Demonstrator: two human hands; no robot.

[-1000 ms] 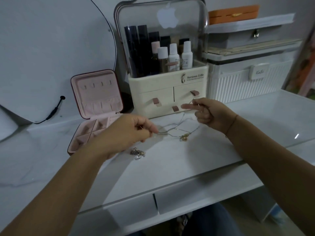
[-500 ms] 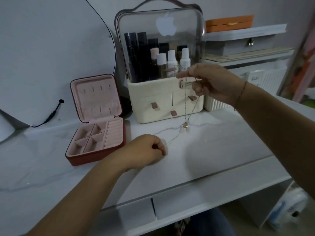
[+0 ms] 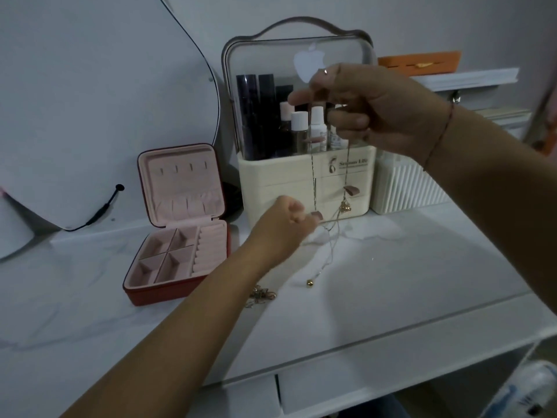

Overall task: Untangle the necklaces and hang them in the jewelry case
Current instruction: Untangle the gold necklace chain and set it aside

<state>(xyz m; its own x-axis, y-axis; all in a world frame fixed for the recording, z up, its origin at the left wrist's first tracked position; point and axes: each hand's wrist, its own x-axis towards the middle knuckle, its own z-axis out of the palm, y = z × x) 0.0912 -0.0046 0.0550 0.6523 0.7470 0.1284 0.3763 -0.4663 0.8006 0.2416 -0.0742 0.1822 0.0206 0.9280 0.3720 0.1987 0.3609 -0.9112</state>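
My right hand [image 3: 367,110] is raised in front of the cosmetics organizer and pinches a thin gold necklace [image 3: 313,182], whose chains hang down to the tabletop with a pendant [image 3: 345,206] partway and a small gold ball [image 3: 309,283] at the low end. My left hand [image 3: 286,227] is lower, its fingers curled beside the hanging chains; whether it grips a strand I cannot tell. A second tangled necklace [image 3: 260,295] lies on the table by my left forearm. The red jewelry case [image 3: 180,236] stands open at the left, pink lined, with hooks in its lid.
A cream cosmetics organizer [image 3: 301,182] with a clear lid and bottles stands behind the hands. A white ribbed box [image 3: 401,188] sits to its right, an orange box [image 3: 422,63] on a shelf above. A mirror [image 3: 90,101] leans at the left. The white marble table [image 3: 391,282] has drawers below.
My right hand has lifted the necklace higher, so the chains hang longer. My left hand has moved up off the table toward the hanging chains. The camera has come closer.
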